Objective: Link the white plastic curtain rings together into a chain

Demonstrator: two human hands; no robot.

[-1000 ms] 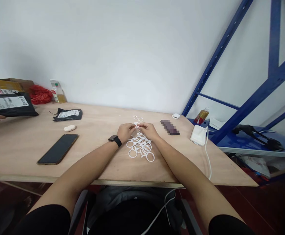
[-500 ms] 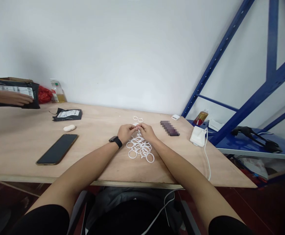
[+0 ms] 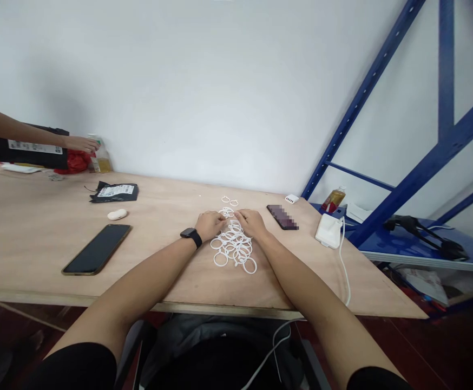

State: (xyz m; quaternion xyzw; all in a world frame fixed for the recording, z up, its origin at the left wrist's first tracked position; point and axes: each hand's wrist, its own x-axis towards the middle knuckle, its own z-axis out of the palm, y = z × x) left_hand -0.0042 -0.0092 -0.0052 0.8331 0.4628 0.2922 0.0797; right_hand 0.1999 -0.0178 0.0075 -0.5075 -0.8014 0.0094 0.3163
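White plastic rings (image 3: 231, 246) with small knobs lie in a loose pile on the wooden table. My left hand (image 3: 210, 225), with a black watch on its wrist, is at the far left side of the pile. Its fingers are closed at the edge of a small group of white rings (image 3: 225, 212) between my hands. Opposite it, my right hand (image 3: 251, 223) has its fingers bent together by the same rings. What its fingertips hold, if anything, is too small to make out. Two single rings (image 3: 234, 202) lie just beyond my hands.
To the left lie a phone (image 3: 97, 249), a white earbud case (image 3: 117, 214) and a black parcel (image 3: 115, 192). A co-worker's hand (image 3: 81, 144) is at a bottle (image 3: 101, 160). A second phone (image 3: 282, 217) and a cabled white charger (image 3: 329, 231) are right, near blue shelving (image 3: 427, 154).
My hands have moved apart from fingertips touching, with white rings now showing between them. The co-worker's hand has shifted from the large black parcel to the bottle.
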